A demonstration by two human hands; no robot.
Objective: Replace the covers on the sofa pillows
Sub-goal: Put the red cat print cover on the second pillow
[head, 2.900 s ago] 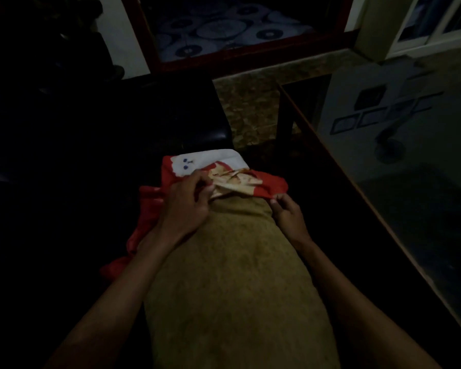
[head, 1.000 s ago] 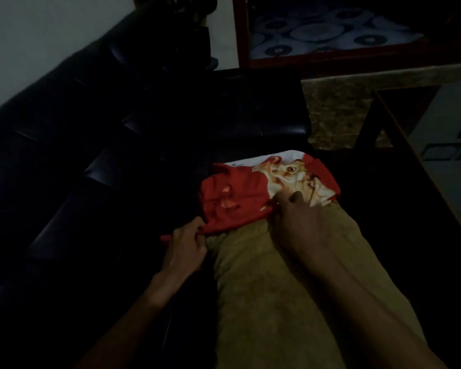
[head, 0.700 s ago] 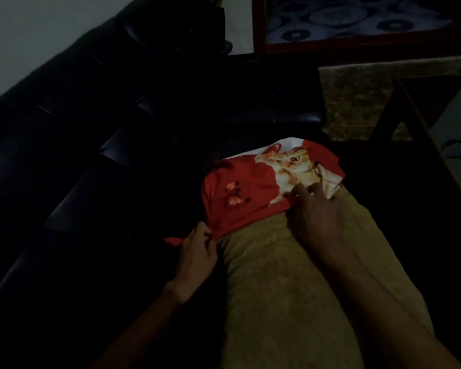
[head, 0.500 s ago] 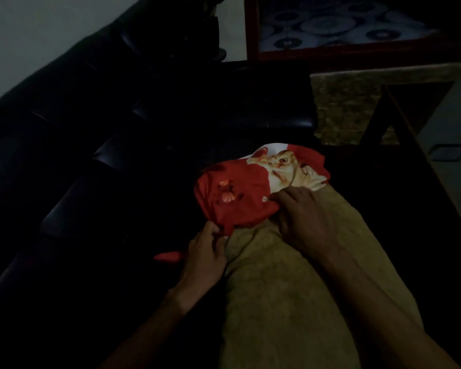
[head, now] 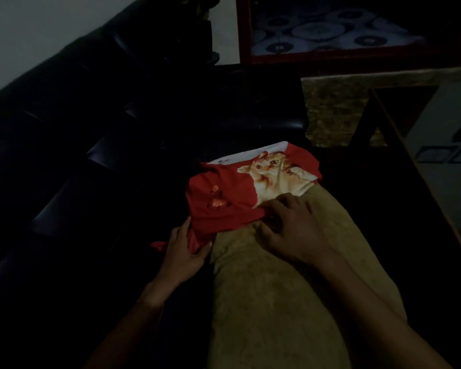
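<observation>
Lying lengthwise away from the person, the tan pillow (head: pixel 272 302) is the landmark here, its far end capped by the red cat-print cover (head: pixel 237 198). Left of the pillow runs the dark sofa (head: pixel 96 134), where the left hand (head: pixel 183 255) pinches the cover's trailing left edge beside the pillow's flank. On top of the pillow, the right hand (head: pixel 290 230) has its fingers curled into the cover's open hem, just short of the cat picture. Both hands sit at the hem, so the cover lies just beyond them and, by my judgement, must be drawn toward the person along the pillow's long axis. Right of the pillow stands a glass-topped table (head: pixel 437 166), well apart; nothing blocks the pull.
</observation>
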